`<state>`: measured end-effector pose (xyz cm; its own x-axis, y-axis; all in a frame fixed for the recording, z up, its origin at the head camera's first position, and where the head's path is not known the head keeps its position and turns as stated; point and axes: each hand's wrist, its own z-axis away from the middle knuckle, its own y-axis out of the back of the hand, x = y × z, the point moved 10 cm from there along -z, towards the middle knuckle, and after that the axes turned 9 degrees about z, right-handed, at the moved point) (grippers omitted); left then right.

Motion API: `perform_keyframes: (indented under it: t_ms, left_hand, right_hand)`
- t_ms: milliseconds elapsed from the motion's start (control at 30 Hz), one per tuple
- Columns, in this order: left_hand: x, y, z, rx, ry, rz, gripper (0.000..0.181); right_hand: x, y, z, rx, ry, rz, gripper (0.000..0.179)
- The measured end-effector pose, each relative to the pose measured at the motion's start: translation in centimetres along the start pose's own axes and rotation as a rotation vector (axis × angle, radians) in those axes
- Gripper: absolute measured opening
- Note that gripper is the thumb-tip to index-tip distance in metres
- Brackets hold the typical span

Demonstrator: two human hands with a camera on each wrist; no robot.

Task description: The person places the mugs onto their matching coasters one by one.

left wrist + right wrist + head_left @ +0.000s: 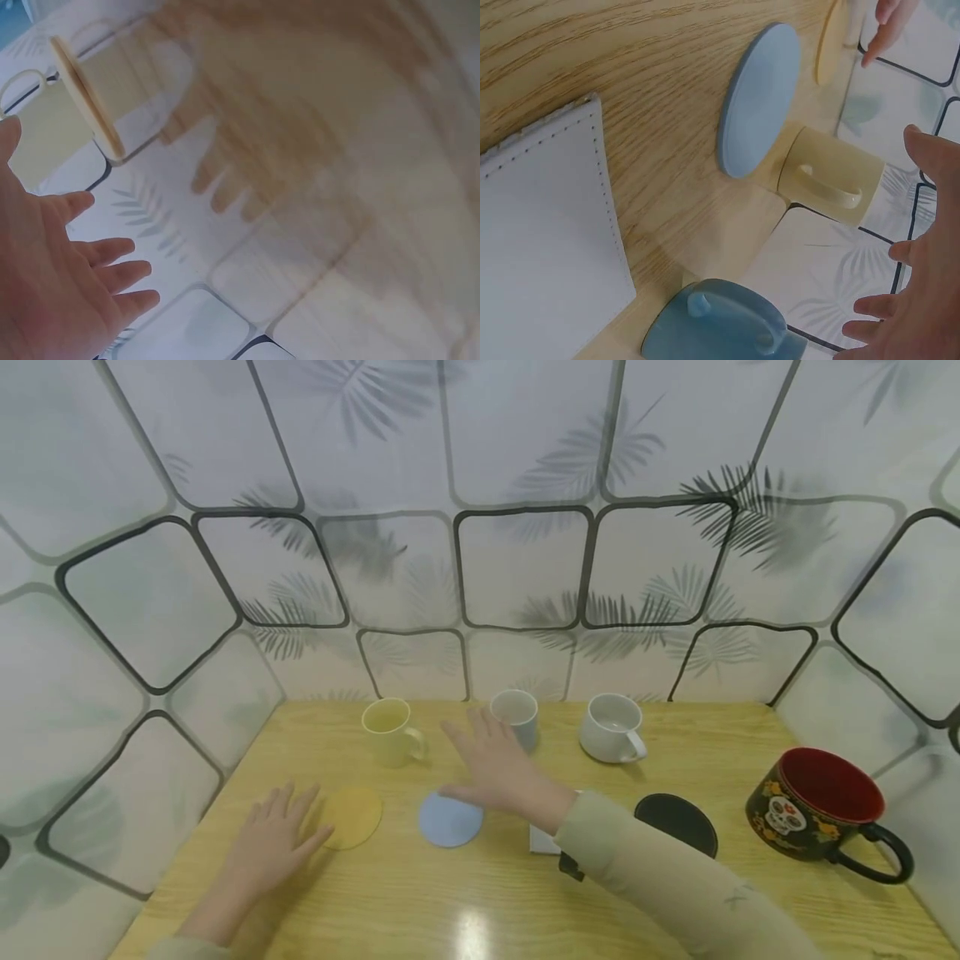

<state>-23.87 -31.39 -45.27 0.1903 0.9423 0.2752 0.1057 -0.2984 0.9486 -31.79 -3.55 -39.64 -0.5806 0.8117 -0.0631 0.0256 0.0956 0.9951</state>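
Note:
My left hand (272, 842) is held with fingers spread beside the yellow round coaster (356, 818), holding nothing. The left wrist view shows that hand (71, 277) above the tabletop, apart from the coaster (86, 97). Over the table, my right hand (501, 770) reaches with straight, parted fingers in front of the pale blue mug (528, 727), partly hiding it. Its grip is empty. A blue round coaster (450, 820) lies left of and below it. The right wrist view shows the blue mug (712, 326) apart from the fingers. Behind the coasters stands a yellow mug (388, 737).
To the right are a white mug (606, 739), a black round coaster (677, 823) and a large black skull-patterned mug (783, 814) with a red inside. A white square coaster (543, 842) is partly hidden by my right arm. Patterned walls (525, 568) enclose the wooden table (390, 902).

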Motion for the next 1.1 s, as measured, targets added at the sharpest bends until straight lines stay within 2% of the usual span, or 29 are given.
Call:
perform_keyframes:
  t_ms: [233,500,667,1100]
  left_hand:
    - [-0.5,-0.1,0.3,-0.018,-0.015,-0.004,0.076]
    - [-0.8,-0.2,0.7,-0.038,-0.053,0.004,0.079]
    - [-0.9,-0.3,0.8,-0.057,-0.053,0.016,0.084]
    - [-0.7,-0.8,0.6,-0.069,-0.086,-0.014,0.083]
  right_hand:
    - [-0.5,-1.0,-0.8,-0.023,0.001,0.047,0.099]
    - [-1.2,-2.0,-1.5,-0.030,-0.007,0.017,0.098]
    - [-1.4,-2.7,-2.0,-0.037,-0.016,0.023,0.097]
    - [-1.7,-3.7,-3.1,-0.038,-0.046,-0.081,0.091]
